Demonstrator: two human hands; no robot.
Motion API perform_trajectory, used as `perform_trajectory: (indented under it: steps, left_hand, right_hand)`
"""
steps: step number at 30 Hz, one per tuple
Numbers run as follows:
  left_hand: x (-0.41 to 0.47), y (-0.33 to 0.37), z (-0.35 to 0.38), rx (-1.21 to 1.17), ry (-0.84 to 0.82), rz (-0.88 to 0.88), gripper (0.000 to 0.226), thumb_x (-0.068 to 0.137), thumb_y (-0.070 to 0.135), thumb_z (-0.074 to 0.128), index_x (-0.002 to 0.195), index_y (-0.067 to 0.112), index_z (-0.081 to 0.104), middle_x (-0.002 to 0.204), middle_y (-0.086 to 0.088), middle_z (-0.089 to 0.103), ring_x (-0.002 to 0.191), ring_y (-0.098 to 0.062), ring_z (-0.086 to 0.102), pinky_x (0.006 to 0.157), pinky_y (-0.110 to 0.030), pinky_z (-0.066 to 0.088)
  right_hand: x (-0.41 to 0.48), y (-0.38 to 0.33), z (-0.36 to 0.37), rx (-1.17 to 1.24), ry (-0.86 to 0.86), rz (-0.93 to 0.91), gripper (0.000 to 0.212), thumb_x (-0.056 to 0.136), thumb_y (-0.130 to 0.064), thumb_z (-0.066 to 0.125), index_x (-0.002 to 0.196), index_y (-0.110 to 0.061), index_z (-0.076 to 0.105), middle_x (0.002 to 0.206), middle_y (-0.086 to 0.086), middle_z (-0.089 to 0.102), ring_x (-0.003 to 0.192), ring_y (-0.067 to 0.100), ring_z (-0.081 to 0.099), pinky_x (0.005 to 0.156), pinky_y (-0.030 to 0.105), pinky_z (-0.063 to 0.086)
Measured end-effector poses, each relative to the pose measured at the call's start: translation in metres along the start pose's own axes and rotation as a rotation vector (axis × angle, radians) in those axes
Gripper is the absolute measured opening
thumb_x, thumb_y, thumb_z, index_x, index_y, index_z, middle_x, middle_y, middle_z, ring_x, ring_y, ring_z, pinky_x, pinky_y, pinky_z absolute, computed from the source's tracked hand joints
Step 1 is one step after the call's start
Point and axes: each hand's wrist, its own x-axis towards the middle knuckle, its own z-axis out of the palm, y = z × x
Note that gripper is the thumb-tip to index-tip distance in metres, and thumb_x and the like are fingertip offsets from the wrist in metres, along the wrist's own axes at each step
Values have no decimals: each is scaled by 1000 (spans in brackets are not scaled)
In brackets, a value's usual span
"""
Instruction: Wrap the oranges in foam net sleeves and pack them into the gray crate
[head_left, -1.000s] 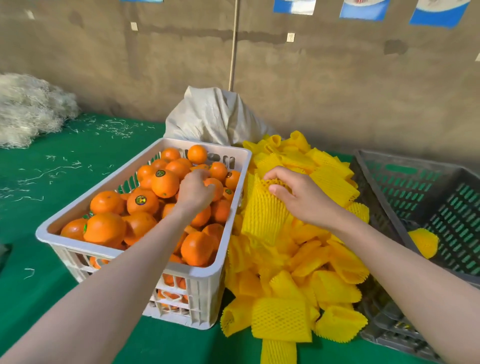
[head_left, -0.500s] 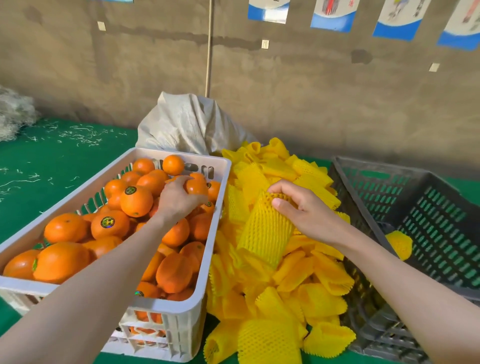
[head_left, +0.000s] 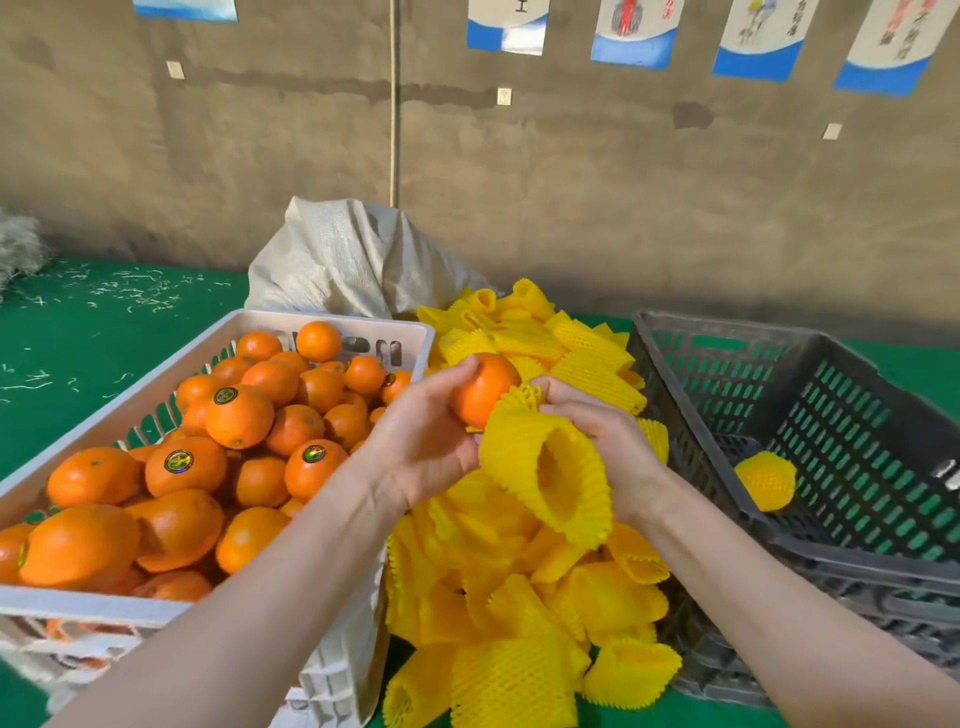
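I had the left grip (head_left: 422, 441) curled round the orange (head_left: 485, 387), its lower side touching the far rim of the foam net sleeve (head_left: 550, 467) pinched in the right grip (head_left: 609, 439), tube running back toward me, gray crate (head_left: 810, 358) waiting off right.

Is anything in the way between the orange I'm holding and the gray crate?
Only the right hand and the foam sleeve it holds sit between the orange in the left hand and the gray crate. The crate's open top looks unblocked.
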Motion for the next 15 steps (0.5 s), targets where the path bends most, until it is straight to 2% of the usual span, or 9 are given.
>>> perform_trajectory:
  steps: [3,4,6,7,8,9,10,13,15]
  left_hand:
    - [4,-13,15,-2,145,89,54,90,36,52,138,11,46,125,-19,60,106,-31,62,79,-42,55]
    - [8,-16,17,41,184,158,49,94,32,50,140,14,45,125,-15,60,104,-25,61,79,-34,55]
    - [8,-20,21,26,225,230,40,98,23,46,136,13,46,112,-5,64,85,-7,63,61,-8,51]
    - [7,-24,23,44,202,235,33,98,24,45,128,12,51,98,-3,68,70,-3,65,51,-9,49]
    - [6,-28,24,61,152,219,26,98,27,46,117,13,56,81,-3,70,60,-6,67,46,-15,50]
    - [4,-31,26,42,110,183,25,96,33,47,107,13,59,70,-5,70,57,-11,68,46,-20,51]
    - [2,-33,26,9,63,153,28,92,38,49,102,14,60,69,-7,70,60,-16,70,50,-25,54]
    - [-1,-39,22,-26,-70,219,42,76,45,56,107,16,60,86,-9,72,76,-22,72,61,-34,58]
    - [-6,-40,20,-52,-158,266,41,68,34,71,104,16,64,91,-9,72,80,-23,71,63,-35,58]
  right_hand:
    - [-8,-1,-6,-38,-9,-10,13,81,-7,45,89,-7,55,70,3,63,62,13,60,58,21,50]
    - [-10,-1,-8,-26,-23,-10,14,79,-8,46,91,-8,55,72,2,64,64,12,61,61,21,50]
    - [-11,-1,-9,-17,-67,-6,17,79,-10,48,94,-11,56,78,0,67,71,10,62,68,23,48]
    - [-11,-1,-9,-44,-88,-5,17,80,-11,48,95,-13,56,81,-1,67,74,10,62,70,24,47]
    - [-11,-2,-10,-82,-104,-3,17,81,-12,48,95,-14,57,82,-3,67,76,9,62,72,24,47]
    - [-11,-2,-10,-113,-113,-1,17,82,-14,49,97,-15,57,85,-4,67,78,9,62,74,24,47]
    - [-12,-3,-11,-125,-114,1,18,82,-15,50,99,-15,57,87,-4,68,80,8,62,75,24,48]
    - [-15,-5,-14,-95,-116,-8,22,82,-17,50,103,-14,57,90,-4,70,82,8,65,74,22,52]
    - [-17,-5,-14,-73,-95,-12,24,81,-17,50,103,-14,57,88,-4,70,79,8,66,71,22,53]
